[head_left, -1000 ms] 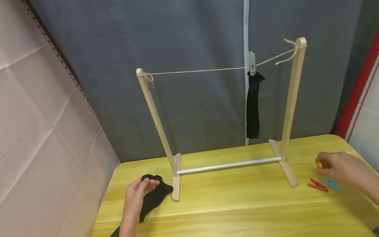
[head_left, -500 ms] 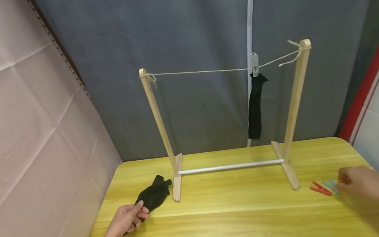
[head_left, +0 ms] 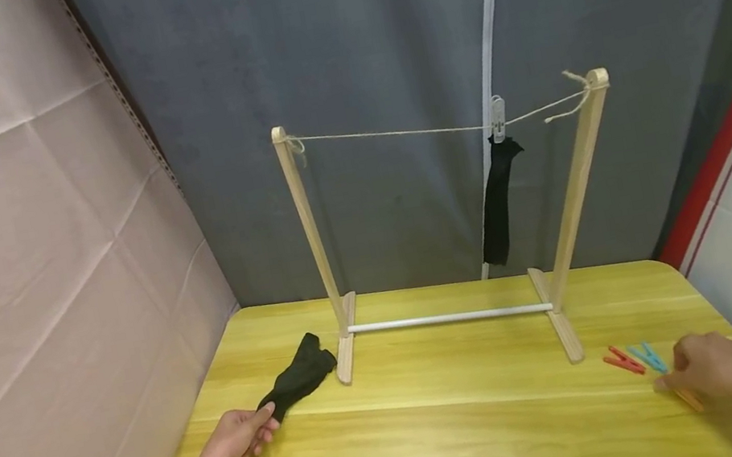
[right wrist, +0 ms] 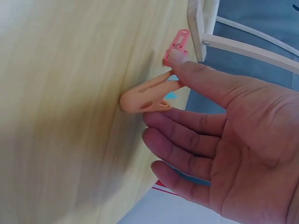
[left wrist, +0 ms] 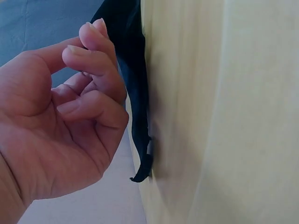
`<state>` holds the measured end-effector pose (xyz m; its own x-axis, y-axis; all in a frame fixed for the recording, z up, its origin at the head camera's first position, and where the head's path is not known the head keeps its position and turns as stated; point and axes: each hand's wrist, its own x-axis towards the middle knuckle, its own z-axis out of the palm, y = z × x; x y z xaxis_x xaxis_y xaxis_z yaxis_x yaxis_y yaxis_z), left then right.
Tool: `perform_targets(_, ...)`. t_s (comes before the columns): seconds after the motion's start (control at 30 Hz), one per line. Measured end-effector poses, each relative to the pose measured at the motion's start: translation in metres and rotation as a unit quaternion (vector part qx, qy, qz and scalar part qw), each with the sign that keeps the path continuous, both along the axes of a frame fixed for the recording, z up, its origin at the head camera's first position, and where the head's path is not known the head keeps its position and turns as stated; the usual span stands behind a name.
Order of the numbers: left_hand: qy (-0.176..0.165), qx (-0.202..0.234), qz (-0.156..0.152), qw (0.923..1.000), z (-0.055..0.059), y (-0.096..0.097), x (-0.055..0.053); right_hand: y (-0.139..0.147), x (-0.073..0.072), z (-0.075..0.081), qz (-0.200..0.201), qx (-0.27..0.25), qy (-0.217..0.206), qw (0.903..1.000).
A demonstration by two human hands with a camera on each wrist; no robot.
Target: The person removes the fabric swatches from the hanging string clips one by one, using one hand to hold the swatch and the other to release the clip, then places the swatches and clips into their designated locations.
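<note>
In the head view my left hand (head_left: 237,437) pinches a black sock (head_left: 303,374) near its close end, at the table's left. A loose tail of the sock (left wrist: 140,116) hangs beside my curled fingers in the left wrist view. My right hand (head_left: 717,367) is low over the table at the right, holding an orange clothespin (right wrist: 145,95) between thumb and fingers. A blue clothespin (head_left: 648,357) and a red clothespin (head_left: 623,360) lie just left of it. Another black sock (head_left: 499,201) hangs from the string by a clear clothespin (head_left: 498,119).
A wooden stand (head_left: 576,179) with two uprights and a white crossbar (head_left: 451,319) stands at the table's back. A string (head_left: 386,133) is tied between the post tops. A grey curtain (head_left: 361,33) hangs behind, with a pale cloth wall (head_left: 51,276) at left.
My left hand has come back toward me, down the sock, which lies straighter now. The right hand has moved nearer and to the right with the orange clothespin.
</note>
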<state>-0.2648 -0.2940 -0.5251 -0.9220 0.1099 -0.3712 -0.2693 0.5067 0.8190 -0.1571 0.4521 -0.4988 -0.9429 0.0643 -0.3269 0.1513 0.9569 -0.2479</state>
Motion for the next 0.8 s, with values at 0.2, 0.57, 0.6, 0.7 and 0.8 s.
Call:
perform_targets(0.2,0.009,-0.024,0.009,0.9996,0.002,0.0,0.004,0.002,0.001,-0.007,-0.006,0.001,-0.022,0.9997)
perform_targets(0.57,0.049,-0.141,0.05,0.9875,0.006,-0.006,0.015,0.001,0.005,-0.013,-0.023,0.003,-0.012,0.9997)
perform_targets(0.6,0.05,-0.15,0.049,0.9862,0.007,-0.006,0.015,0.001,0.005,-0.014,-0.026,0.003,-0.014,0.9996)
perform_targets(0.7,0.063,-0.164,0.043,0.9836,0.013,-0.006,0.016,0.0,0.006,-0.014,-0.026,0.008,-0.016,0.9995)
perform_targets(0.8,0.087,-0.168,0.045,0.9809,0.02,-0.003,0.017,-0.002,0.007,-0.012,-0.027,0.008,-0.022,0.9993)
